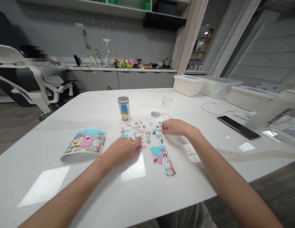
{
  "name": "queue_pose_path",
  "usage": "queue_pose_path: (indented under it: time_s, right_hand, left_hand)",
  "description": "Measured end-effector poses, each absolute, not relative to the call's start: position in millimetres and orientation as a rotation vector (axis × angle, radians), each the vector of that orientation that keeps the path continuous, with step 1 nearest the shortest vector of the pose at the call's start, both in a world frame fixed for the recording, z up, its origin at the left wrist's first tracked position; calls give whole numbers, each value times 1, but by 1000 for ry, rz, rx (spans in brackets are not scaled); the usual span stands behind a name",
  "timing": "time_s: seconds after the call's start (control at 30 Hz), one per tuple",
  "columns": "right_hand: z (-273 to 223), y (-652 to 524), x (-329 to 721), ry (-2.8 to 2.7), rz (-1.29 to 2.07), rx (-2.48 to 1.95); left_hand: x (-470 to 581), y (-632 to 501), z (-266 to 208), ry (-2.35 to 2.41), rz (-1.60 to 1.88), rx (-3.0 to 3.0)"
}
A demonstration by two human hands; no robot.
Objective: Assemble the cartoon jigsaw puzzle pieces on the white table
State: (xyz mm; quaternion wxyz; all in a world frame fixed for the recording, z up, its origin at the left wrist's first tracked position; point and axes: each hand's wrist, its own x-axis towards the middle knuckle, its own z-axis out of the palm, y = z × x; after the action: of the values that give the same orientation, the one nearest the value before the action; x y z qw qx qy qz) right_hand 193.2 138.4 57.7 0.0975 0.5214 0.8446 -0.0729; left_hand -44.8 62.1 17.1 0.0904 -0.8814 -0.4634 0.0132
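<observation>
- Head view: beyond the loose puzzle pieces (pixel 136 128) on the white table (pixel 102 196) stand a printed jar (pixel 124 110) with a silver lid, a clear jar (pixel 166 108), and a separate silver lid (pixel 155 114) lying flat just beside the clear one.
- A curled picture sheet (pixel 86 141) lies to the left of the left forearm.
- Farther right are a dark phone (pixel 239 127), a white cable (pixel 215 110) and lidded storage boxes (pixel 189 85); behind the table, a seated person and an office chair (pixel 35 79) at left, and a counter (pixel 137 77) with bottles and pots.
- The left hand (pixel 126 149) blocks part of the near left side of the scattered pieces.
- The joined puzzle section (pixel 163 160) lies flat between the forearms, nearer the body than the pieces; its long axis runs away from the body, the near end slanting right and narrower, its figures' heads toward the far side.
- The right hand (pixel 174 126) has thumb and finger drawn together at the pile's right edge; whether they pinch a piece I cannot tell.
- The left fingers are curled down at the pieces; their grip is likewise unclear.
</observation>
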Motion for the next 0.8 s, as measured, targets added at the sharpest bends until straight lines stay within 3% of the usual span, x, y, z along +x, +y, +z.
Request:
queue_pose_path:
  time_s: [0.23,0.8]
  right_hand:
    - [57,146,202,2267,-148,1764]
    - [35,158,202,2720,-408,1384]
  left_hand:
    - [-43,61,17,-1287,-5,-2669]
    - [-46,61,15,-1365,-24,-2618]
